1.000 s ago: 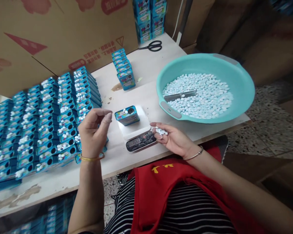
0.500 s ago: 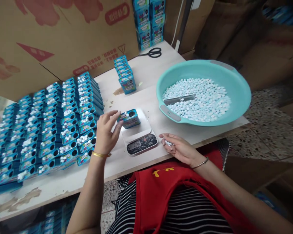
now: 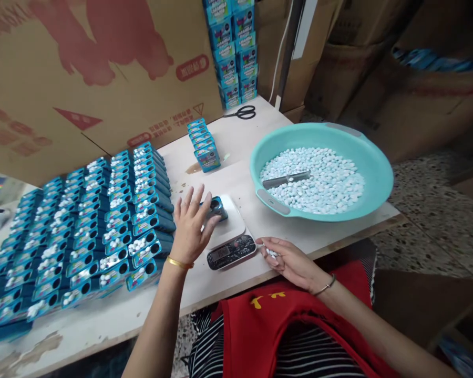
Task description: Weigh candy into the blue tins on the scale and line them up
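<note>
one basin (image 3: pixel 378 173), one scale (image 3: pixel 232 236), one scissors (image 3: pixel 242 112)

Black scissors (image 3: pixel 243 112) lie near stacked blue boxes (image 3: pixel 232 52).
</note>
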{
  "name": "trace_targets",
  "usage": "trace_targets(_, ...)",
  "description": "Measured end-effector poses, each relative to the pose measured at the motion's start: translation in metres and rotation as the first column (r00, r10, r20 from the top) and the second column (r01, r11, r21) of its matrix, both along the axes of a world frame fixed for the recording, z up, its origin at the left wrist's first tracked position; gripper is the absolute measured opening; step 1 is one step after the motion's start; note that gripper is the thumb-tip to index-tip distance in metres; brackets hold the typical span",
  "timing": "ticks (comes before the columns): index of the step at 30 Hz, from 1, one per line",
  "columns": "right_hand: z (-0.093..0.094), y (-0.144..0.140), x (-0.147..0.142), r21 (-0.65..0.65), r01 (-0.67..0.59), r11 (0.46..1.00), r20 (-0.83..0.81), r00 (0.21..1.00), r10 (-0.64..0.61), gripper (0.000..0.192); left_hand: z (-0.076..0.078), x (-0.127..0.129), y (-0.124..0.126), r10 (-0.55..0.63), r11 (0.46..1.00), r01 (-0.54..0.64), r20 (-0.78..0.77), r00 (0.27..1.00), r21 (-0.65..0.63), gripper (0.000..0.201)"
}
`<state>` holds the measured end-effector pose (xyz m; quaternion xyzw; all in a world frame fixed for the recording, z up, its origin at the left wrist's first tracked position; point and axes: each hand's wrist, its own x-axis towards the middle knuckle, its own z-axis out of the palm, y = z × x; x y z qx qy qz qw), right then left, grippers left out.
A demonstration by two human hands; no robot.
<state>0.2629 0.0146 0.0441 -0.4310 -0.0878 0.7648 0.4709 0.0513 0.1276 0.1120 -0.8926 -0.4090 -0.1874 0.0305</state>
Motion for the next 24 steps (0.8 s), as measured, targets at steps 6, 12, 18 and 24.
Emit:
trace_targets(6,-0.008,0.002,-0.002,-0.029,0.022,0.999,-0.002,1.000,-0.022,0.037,-0.003,0.000,0.021,0.012,0.999,-0.016,-0.093,0.996,-0.045,0.049)
trace_targets(12,-0.018,0.007,-0.004,-0.016,0.023,1.000,-0.004,1.000,-0.023,0.040,-0.010,0.025,0.121,0.059,0.994,-0.066,-0.078,0.995,-0.090,0.045)
trace_targets(18,-0.025,0.002,-0.001,0.029,-0.015,0.999,-0.002,1.000,0.015,0.035,-0.025,0.056,0.177,0.172,0.979,-0.182,-0.113,0.979,-0.092,0.038)
trace_targets(24,-0.025,-0.010,0.005,0.011,-0.060,0.998,0.004,0.998,0.060,0.034,-0.004,0.011,0.091,0.187,0.978,-0.191,-0.051,0.981,-0.086,0.043)
